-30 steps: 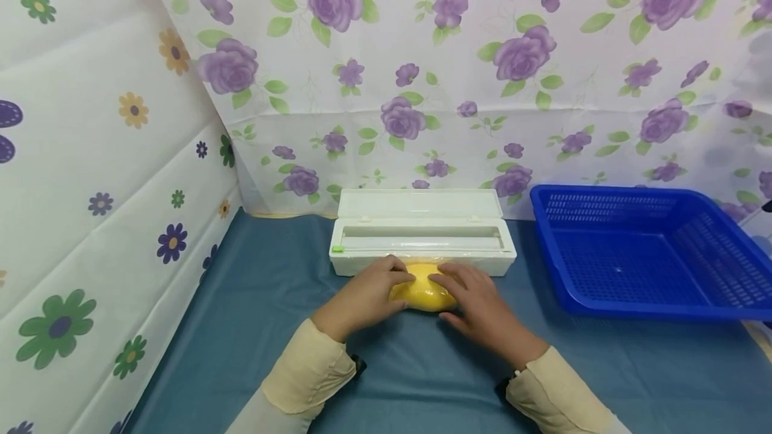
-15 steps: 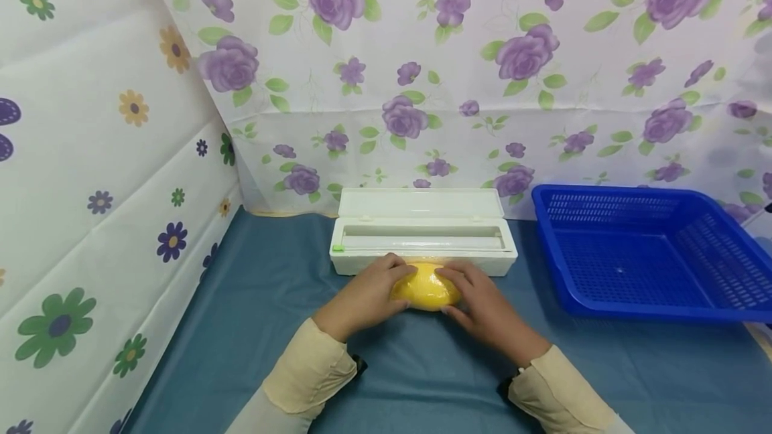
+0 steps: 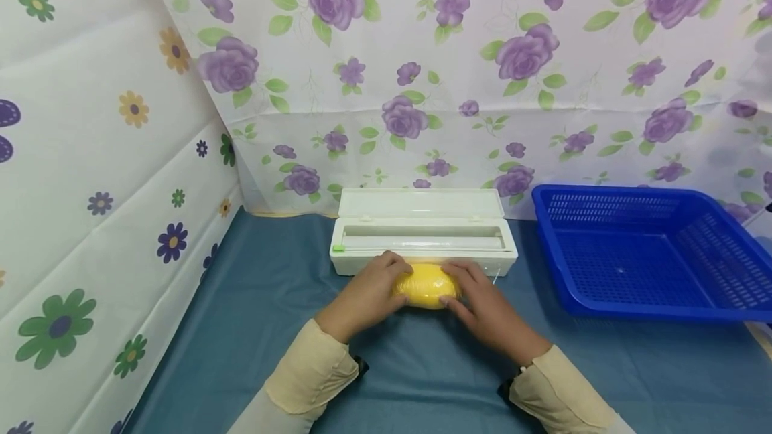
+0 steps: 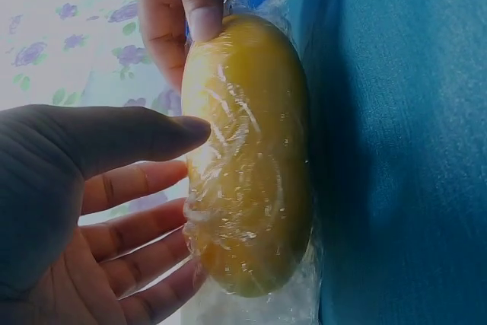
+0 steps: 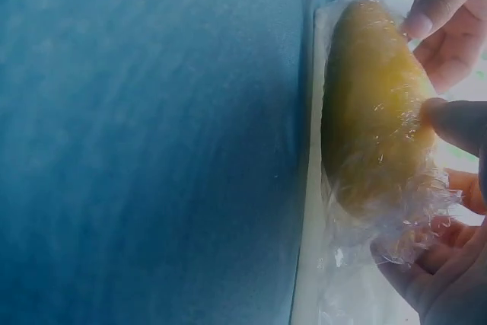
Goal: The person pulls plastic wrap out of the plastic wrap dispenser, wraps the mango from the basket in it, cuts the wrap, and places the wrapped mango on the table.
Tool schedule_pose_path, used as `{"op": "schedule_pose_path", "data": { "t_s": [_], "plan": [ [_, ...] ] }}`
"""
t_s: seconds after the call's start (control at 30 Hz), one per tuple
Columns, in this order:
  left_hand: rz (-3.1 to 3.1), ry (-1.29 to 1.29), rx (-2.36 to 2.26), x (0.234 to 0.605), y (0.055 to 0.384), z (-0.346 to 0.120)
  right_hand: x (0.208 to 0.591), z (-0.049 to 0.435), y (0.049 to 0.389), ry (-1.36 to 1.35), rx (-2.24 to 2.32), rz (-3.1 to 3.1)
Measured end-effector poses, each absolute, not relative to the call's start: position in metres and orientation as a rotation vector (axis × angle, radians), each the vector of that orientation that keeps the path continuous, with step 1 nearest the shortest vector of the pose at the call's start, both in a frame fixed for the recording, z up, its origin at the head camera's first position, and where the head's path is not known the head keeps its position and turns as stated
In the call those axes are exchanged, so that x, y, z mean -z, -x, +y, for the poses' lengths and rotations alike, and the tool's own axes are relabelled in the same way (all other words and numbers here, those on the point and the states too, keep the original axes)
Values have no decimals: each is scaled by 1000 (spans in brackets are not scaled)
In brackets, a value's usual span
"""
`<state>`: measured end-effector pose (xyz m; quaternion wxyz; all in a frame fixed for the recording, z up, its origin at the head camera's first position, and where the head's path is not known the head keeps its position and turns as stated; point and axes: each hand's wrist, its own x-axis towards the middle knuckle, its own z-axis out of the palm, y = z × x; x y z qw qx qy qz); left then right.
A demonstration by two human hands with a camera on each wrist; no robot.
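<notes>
A yellow mango wrapped in clear cling film lies sideways between both hands, in front of a white cling film dispenser. My left hand holds its left end, with the thumb on the near side and the fingers round the far side. At the other end my right hand grips it with thumb and fingers. Loose, crumpled film sticks out past the mango's ends in both wrist views. The dispenser's lid stands raised, and a film roll shows inside.
To the right stands a blue plastic basket with slotted walls. A blue-green cloth covers the table. Flower-patterned sheets hang behind and along the left.
The mango has turned a little between the hands and now lies straighter. The right fingers and thumb have shifted slightly on its right end, and a strand of film shows beside the right hand.
</notes>
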<state>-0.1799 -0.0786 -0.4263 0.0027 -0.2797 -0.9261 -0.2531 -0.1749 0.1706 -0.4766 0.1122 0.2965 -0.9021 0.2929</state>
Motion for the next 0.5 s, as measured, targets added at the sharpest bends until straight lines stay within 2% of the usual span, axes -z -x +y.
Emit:
{"op": "schedule_pose_path", "data": {
  "t_s": [0.5],
  "plan": [
    [-2981, 874, 694, 430, 178, -70, 476, 171, 174, -686, -1048, -2769]
  ]
}}
